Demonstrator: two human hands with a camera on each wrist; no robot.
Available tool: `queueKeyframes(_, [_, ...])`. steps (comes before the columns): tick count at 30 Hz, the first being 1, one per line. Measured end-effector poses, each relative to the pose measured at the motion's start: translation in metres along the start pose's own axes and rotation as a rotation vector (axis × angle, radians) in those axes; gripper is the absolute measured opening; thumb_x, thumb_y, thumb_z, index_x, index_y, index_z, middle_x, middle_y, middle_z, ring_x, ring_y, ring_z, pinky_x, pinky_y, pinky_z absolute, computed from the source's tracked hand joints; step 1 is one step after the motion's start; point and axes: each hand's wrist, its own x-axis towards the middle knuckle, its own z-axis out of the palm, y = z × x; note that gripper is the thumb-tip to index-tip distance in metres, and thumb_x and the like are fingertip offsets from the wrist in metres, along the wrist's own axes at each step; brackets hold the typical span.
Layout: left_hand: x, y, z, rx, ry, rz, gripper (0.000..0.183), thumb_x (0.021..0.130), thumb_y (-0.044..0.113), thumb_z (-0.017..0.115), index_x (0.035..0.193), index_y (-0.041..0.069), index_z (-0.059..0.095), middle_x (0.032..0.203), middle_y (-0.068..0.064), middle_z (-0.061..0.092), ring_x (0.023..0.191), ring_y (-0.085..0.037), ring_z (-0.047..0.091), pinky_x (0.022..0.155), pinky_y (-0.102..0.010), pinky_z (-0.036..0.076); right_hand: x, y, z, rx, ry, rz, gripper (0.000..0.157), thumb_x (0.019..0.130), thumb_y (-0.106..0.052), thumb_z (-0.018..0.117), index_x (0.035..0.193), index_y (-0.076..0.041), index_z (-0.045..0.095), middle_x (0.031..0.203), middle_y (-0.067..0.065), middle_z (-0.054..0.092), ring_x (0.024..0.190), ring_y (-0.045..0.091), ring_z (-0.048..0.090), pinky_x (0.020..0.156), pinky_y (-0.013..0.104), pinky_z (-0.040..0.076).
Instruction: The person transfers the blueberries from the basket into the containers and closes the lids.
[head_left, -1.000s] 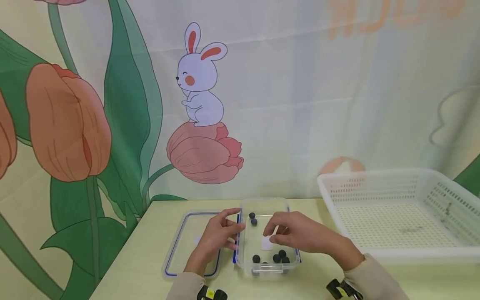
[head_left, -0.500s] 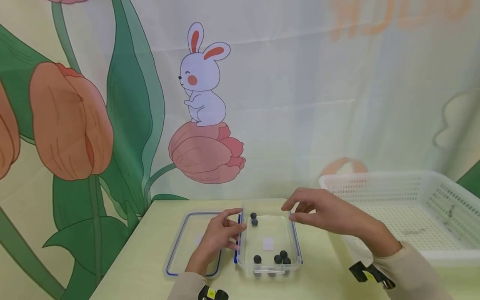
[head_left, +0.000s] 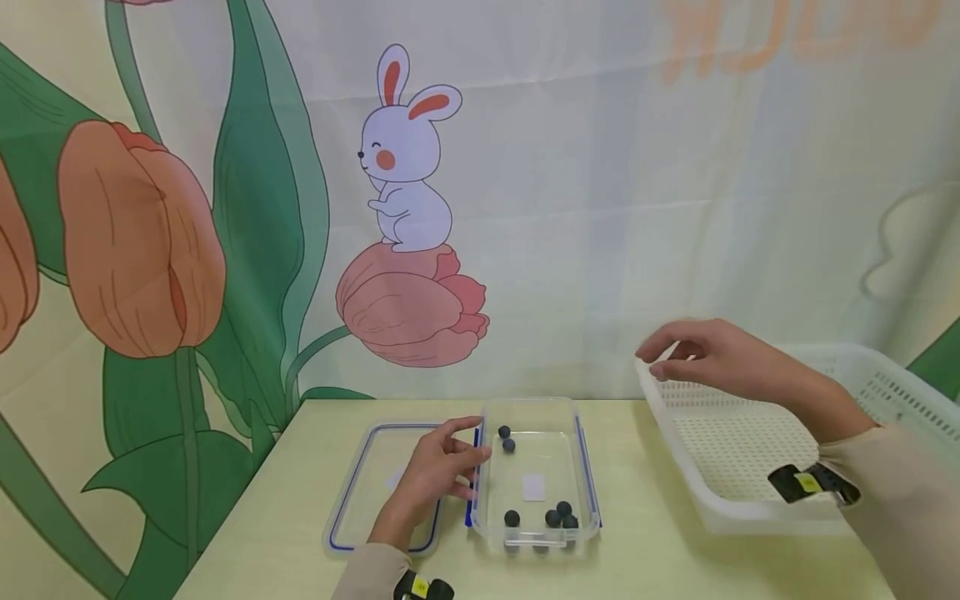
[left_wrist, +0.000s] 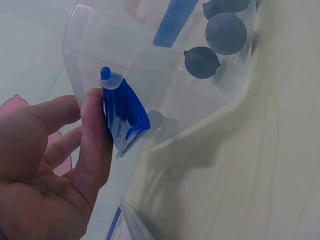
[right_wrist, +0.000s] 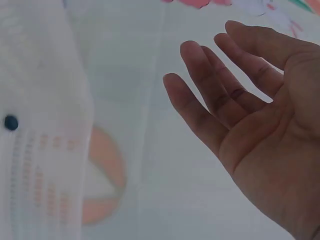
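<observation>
A clear plastic box (head_left: 558, 454) with blue side latches stands on the table and holds several dark blueberries (left_wrist: 226, 33). My left hand (head_left: 438, 471) grips its left side, thumb over the rim and the other fingers outside. The left wrist view shows a finger against a blue latch (left_wrist: 125, 112). My right hand (head_left: 723, 358) is raised over the left rim of a white perforated basket (head_left: 686, 462), its fingers loosely bent with nothing between them. In the right wrist view a dark round thing (right_wrist: 11, 122) shows through the basket's side.
A clear lid (head_left: 347, 500) with a blue seal lies left of the box, partly under the left forearm. Behind the table (head_left: 637, 567) hangs a cloth (head_left: 562, 208) printed with tulips and a rabbit. The basket stands at the right.
My right hand has risen out of the box and moved right, over the basket's left rim. The left hand has kept its place on the box.
</observation>
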Motion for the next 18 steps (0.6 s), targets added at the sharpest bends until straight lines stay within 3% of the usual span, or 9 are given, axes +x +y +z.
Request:
queueKeyframes(4, [0.0,0.0,0.0,0.001,0.001,0.003,0.061,0.097,0.019,0.081,0.153,0.012,0.057,0.098,-0.011,0.066,0.077,-0.02,0.064,0.057,-0.032,0.063,-0.001,0.023,-0.008,0.0,0.005,0.039,0.023,0.103,-0.017,0.073,0.126,-0.013,0.072,0.114,0.001,0.072,0.094,0.016,0.072,0.081,0.032,0.061])
queueKeyframes(10, [0.0,0.0,0.001,0.0,0.001,0.005,0.061,0.097,0.019,0.081,0.153,0.012,0.057,0.097,-0.01,0.066,0.077,-0.02,0.064,0.056,-0.031,0.063,-0.002,0.057,-0.011,0.064,-0.009,0.121,0.025,0.105,-0.015,0.069,0.127,-0.003,0.071,0.112,0.006,0.072,0.097,0.02,0.072,0.086,0.033,0.062])
queueKeyframes(18, [-0.002,0.001,0.002,0.012,0.012,-0.005,0.061,0.097,0.02,0.081,0.153,0.013,0.057,0.097,-0.011,0.065,0.078,-0.02,0.064,0.057,-0.031,0.063,0.004,0.103,-0.003,0.128,-0.087,0.2,0.033,0.106,-0.01,0.066,0.131,0.011,0.064,0.117,0.016,0.072,0.102,0.03,0.071,0.087,0.046,0.064])
